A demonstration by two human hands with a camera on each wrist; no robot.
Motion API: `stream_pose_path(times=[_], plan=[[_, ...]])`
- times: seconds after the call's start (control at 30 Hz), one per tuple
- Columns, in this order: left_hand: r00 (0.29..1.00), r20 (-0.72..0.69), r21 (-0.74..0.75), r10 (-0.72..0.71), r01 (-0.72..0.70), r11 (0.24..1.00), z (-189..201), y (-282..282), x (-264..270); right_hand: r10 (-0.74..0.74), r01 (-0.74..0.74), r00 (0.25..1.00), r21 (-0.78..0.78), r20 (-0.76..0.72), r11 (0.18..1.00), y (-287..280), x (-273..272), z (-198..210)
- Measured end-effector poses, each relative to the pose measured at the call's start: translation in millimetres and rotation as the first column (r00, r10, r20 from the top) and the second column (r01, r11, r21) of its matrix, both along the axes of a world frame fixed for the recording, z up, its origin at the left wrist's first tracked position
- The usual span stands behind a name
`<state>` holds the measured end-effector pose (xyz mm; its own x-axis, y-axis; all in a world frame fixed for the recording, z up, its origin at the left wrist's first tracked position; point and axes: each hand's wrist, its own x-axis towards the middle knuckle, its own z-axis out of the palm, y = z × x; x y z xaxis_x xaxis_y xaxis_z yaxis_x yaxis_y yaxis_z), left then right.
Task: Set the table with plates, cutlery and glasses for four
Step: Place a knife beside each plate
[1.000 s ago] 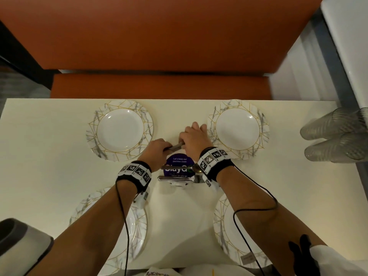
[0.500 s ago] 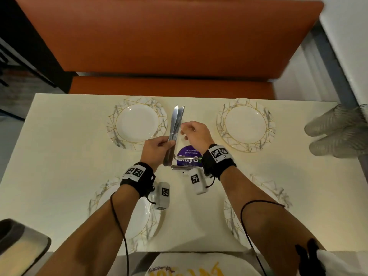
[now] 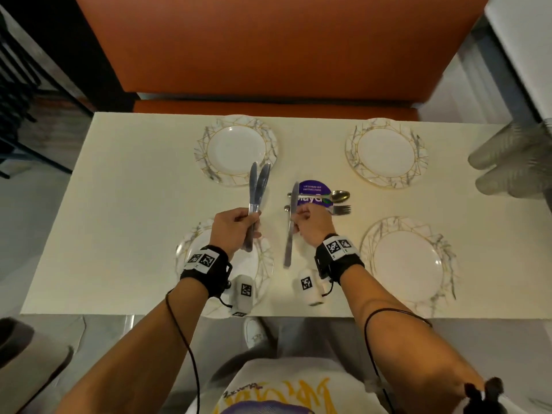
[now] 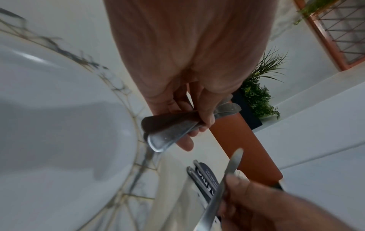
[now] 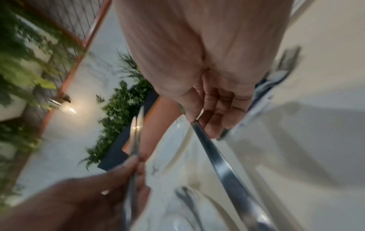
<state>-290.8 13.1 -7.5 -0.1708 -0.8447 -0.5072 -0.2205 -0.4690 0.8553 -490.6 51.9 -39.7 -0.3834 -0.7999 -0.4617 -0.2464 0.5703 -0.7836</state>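
My left hand (image 3: 236, 227) was curled round the handles of two steel table knives (image 3: 257, 192), blades fanned apart and pointing away from me, held above the cream rectangular table (image 3: 134, 222). Handle ends sat over the rim of the near-left marble-patterned white plate with gold lines (image 3: 263, 265). My right hand (image 3: 312, 227) pinched a third steel knife (image 3: 290, 234) near mid-length, blade tip up, handle hanging toward me, off the table between the two near plates. A steel spoon (image 3: 337, 196) and steel fork (image 3: 340, 210) lay flat across a round purple sticker (image 3: 313, 189) at table centre, just beyond my right hand. Four plates total: far-left (image 3: 236, 149), far-right (image 3: 386, 152), near-right (image 3: 407, 262). Clear plastic cups (image 3: 513, 162) lay on their sides at the far right edge, blurred. Orange bench seat (image 3: 268, 49) behind the table.
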Motion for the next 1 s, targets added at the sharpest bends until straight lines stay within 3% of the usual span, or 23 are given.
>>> stream_pose_path(times=[0.2, 0.37, 0.5, 0.6, 0.73, 1.0], plan=[[0.999, 0.036, 0.019, 0.009, -0.01, 1.0, -13, 26, 42, 0.098, -0.074, 0.977, 0.131, -0.189, 0.989, 51, 35, -37], [0.999, 0.013, 0.014, 0.031, -0.031, 0.999, -13, 39, 56, 0.148, -0.108, 0.965, 0.188, -0.216, 0.976, 54, 48, -46], [0.999, -0.013, 0.008, 0.047, -0.047, 0.999, -10, 42, 61, 0.167, -0.126, 0.937, 0.15, -0.306, 0.981, 61, 49, -44], [0.999, -0.01, 0.008, 0.05, -0.05, 0.999, -10, 41, 62, 0.285, -0.264, 0.887, 0.107, -0.363, 0.959, 68, 47, -44], [0.998, -0.014, 0.017, 0.061, -0.061, 0.998, -11, 39, 61, 0.405, -0.371, 0.83, 0.162, -0.383, 0.914, 72, 44, -41], [0.998, -0.021, 0.019, 0.056, -0.055, 0.998, -13, 34, 56, 0.405, -0.38, 0.843, 0.14, -0.355, 0.914, 75, 52, -40]])
